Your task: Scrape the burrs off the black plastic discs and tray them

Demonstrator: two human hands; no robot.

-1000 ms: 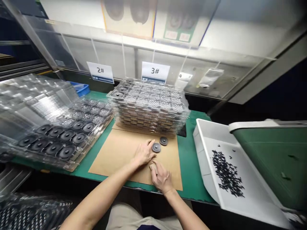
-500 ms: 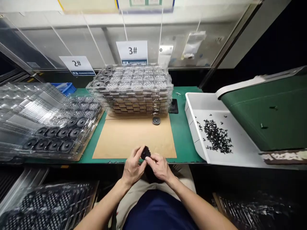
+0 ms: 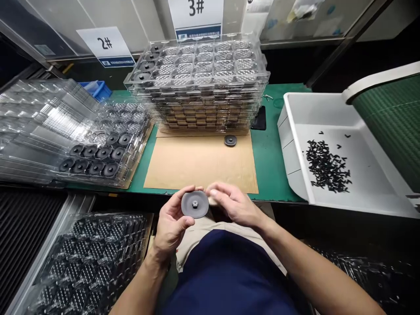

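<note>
A green workbench (image 3: 278, 131) is spanning the view, carrying a tall stack of clear plastic trays (image 3: 197, 87) at the back and a loaded clear tray of black discs (image 3: 95, 153) on the left. A white bin (image 3: 367, 175) is sitting on the right, with small black parts (image 3: 326, 166) lying in it. A cardboard sheet (image 3: 200, 164) is lying in front of the stack, with one small disc (image 3: 230, 140) resting near its back edge. Above the sheet's front edge, the left hand (image 3: 172, 223) is cradling a black disc (image 3: 188, 205) in curled fingers, face up, showing a small metal nut (image 3: 195, 204) at its center. The right hand (image 3: 234, 203) is held half open, its fingertips (image 3: 213, 191) touching the disc's upper rim without gripping it.
</note>
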